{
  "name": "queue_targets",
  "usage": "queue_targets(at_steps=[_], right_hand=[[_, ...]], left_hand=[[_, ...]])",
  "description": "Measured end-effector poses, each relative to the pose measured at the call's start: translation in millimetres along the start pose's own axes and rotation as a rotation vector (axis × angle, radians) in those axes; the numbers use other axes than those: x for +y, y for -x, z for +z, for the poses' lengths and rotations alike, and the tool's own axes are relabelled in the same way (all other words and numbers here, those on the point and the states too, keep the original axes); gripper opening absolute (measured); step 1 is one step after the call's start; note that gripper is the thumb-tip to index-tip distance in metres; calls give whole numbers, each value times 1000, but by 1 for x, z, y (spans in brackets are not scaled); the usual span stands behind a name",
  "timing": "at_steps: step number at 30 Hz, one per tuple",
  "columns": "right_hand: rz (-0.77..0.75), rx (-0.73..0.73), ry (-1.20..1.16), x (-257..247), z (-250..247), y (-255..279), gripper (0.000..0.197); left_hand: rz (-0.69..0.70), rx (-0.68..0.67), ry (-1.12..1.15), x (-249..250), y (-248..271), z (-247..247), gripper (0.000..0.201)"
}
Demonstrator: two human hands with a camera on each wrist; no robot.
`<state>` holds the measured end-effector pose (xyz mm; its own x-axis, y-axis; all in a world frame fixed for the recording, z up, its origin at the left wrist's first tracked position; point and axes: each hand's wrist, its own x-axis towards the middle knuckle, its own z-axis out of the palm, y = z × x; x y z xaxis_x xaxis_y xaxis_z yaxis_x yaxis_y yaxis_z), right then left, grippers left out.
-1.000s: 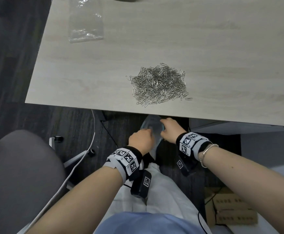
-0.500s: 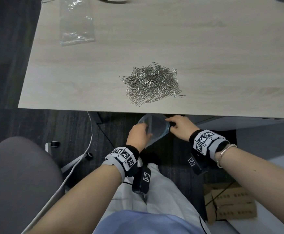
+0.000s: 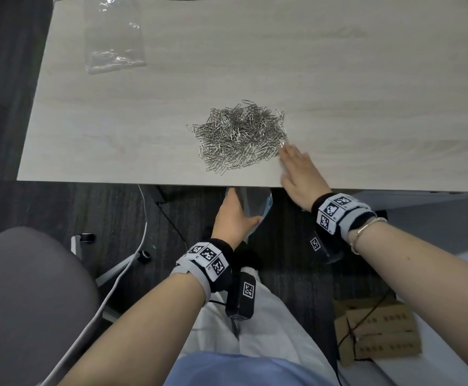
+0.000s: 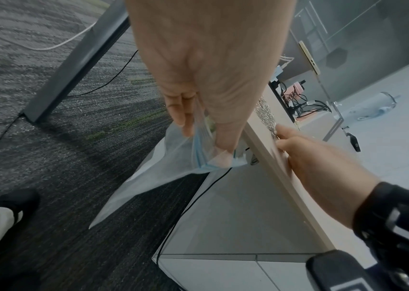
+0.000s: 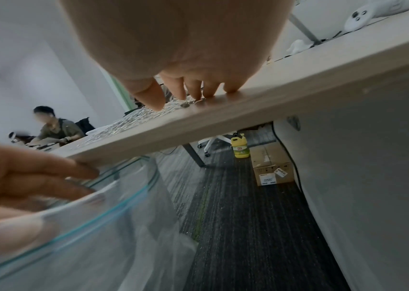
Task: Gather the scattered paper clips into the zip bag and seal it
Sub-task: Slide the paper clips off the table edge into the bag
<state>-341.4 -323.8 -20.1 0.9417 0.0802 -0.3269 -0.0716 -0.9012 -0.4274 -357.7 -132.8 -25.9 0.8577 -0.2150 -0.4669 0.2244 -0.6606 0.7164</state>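
Pale wood-grain desk [image 3: 338, 79] over dark striped carpet: a heap of silver wire paper clips [image 3: 241, 135] lies near the front edge, slightly toward my right side. My right hand [image 3: 299, 174] rests flat on the desktop with its fingers straight and loosely spread, the fingertips [image 5: 181, 92] touching the heap's right-hand, near corner; it holds nothing. My left hand [image 3: 234, 218] waits below the desk edge, thumb and fingers pinching the blue-striped rim of a clear plastic zip bag [image 4: 173, 157], whose mouth gapes upward just under the lip of the desk and whose body hangs down toward the floor.

What matters is the line-up: the clips sit beyond and to the left of my right palm, and the open bag sits directly beneath the edge in front of them. A sweep toward me would, I judge, need to carry the heap leftward over the edge above the mouth; clips at the heap's left fringe look likeliest to miss.

A second clear plastic bag [image 3: 114, 37] lies at the desk's far left corner, well apart.
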Motion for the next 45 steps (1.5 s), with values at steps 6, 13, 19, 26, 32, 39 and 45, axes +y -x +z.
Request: queue_targets(at_steps=[6,13,19,26,32,39,45], right_hand=[[-96,-31,40,-21,15,10,60],[-263,-99,-7,-42,31,16,58],[-318,-75,-199,-43,26,16,58],[-268,-3,-34,-43,10,-14,54],[-319,-117,72,-51,25,-9,58],[-463,-182,5,-59,37,11,54],[-336,5,-74,-44,26,4,60]], left_hand=[[-6,36,-7,0,0,5,77],[-22,36,-3,0,-4,5,66],[-51,60,-17,-7,-7,1,67],[-35,78,18,-13,-5,-7,77],[-45,90,32,-21,-7,-12,78],[-14,66,94,-27,-7,-11,68],[-37,71,87,-24,-8,-12,84]])
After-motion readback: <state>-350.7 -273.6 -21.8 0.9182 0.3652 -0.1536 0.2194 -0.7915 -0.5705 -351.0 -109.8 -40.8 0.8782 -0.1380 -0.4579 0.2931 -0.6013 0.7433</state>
